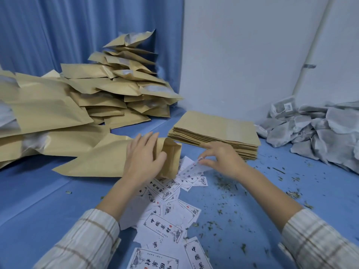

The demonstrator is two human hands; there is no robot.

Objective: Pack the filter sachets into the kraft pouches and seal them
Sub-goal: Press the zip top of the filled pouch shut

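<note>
A kraft pouch [101,162] lies on the blue table with its open mouth facing right. My left hand [142,158] grips that mouth and holds it open. Just to the right, my right hand [221,159] pinches a white printed label card [191,167] by its edge, close to the pouch mouth. A flat stack of empty kraft pouches [215,131] sits behind my right hand. Grey filter sachets [314,131] are heaped at the far right. Filled kraft pouches [116,84] are piled at the left and back.
Several white label cards [165,228] with black characters lie scattered in front of me. Dried leaf crumbs [223,183] litter the blue table [38,200] on the right. A blue curtain hangs behind the pile, and a white wall stands at the back right.
</note>
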